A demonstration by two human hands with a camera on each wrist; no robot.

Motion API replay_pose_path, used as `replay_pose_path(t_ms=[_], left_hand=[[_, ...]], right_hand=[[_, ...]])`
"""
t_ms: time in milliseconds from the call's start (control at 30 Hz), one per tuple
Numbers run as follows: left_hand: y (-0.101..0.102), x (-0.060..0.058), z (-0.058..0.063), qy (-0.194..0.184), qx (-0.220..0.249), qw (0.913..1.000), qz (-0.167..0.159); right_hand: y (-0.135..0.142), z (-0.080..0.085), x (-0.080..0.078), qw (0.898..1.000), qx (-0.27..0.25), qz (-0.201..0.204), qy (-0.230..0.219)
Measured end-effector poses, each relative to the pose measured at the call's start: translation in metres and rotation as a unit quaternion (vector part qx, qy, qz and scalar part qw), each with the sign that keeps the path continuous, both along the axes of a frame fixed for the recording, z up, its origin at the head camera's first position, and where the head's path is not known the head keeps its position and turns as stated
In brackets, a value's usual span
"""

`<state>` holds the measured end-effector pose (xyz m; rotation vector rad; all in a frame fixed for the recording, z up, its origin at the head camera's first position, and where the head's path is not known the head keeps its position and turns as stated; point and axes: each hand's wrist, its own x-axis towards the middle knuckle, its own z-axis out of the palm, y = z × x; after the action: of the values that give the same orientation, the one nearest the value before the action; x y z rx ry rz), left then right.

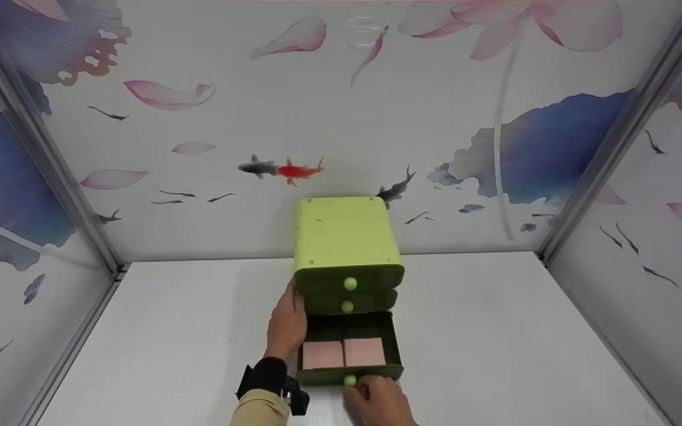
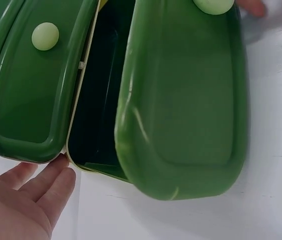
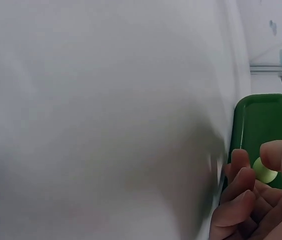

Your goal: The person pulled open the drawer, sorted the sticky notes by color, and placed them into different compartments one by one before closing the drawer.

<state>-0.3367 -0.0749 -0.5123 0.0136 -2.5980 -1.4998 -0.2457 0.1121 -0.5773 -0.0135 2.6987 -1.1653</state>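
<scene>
A small green drawer cabinet (image 1: 347,234) stands against the back wall, its lime top facing up. Its bottom drawer (image 1: 396,349) is pulled out and holds two flat pink squares, a left one (image 1: 323,355) and a right one (image 1: 364,352). My left hand (image 1: 288,322) rests along the cabinet's left side; in the left wrist view its extended fingers (image 2: 51,185) touch the edge below the middle drawer front (image 2: 36,100). My right hand (image 1: 379,402) is at the bottom drawer's round knob (image 3: 265,171), thumb against it and fingers curled close by.
The cabinet stands on a white table (image 1: 187,331). Behind it rises a white back wall (image 1: 364,130) with painted petals and fish. Side panels with metal frame posts (image 1: 39,142) bound the space on both sides. A black wrist strap (image 1: 267,376) is on the left wrist.
</scene>
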Motion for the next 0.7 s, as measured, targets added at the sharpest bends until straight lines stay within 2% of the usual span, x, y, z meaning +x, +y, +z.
replay_pose_path(t_ms=[233,433,700], left_hand=[[-0.001,-0.002,0.005,-0.005,0.009,0.9999,-0.008],[-0.002,-0.003,0.007,-0.003,0.013,0.9999,-0.010],[-0.001,-0.002,0.008,-0.007,0.010,0.9999,-0.009]], right_hand=[[-0.005,0.002,0.000,0.998,-0.057,-0.032,-0.018],[-0.007,0.002,-0.002,0.997,-0.059,-0.044,-0.021],[-0.005,0.004,-0.011,0.998,-0.034,-0.042,0.023]])
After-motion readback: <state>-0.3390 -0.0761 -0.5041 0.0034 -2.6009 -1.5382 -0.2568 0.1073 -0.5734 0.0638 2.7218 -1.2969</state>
